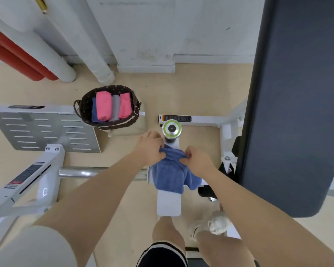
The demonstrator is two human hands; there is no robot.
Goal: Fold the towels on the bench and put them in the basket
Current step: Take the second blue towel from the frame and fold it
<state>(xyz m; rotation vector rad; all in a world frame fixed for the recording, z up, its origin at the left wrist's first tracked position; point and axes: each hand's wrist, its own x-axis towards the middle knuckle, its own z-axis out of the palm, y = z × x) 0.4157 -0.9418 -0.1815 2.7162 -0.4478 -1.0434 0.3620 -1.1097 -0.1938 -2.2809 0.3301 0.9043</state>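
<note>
A blue towel point(172, 174) hangs bunched in front of me over the white frame of the gym machine. My left hand point(149, 149) grips its upper left edge and my right hand point(198, 160) pinches its upper right edge, the two hands close together. The dark woven basket point(85, 112) stands on the floor further away to the left. It holds rolled towels side by side: a dark blue one point(94, 112), a pink one point(103, 106), a grey one point(115, 107) and another pink one point(125, 107). The dark padded bench point(291, 105) runs along the right.
A white machine frame point(169, 206) with a round silver and green knob point(171, 128) lies under my hands. A chrome bar point(81, 172) and a perforated grey footplate point(44, 132) sit at left. White and red pipes point(21, 54) lean against the wall. My legs and one shoe point(217, 224) are below.
</note>
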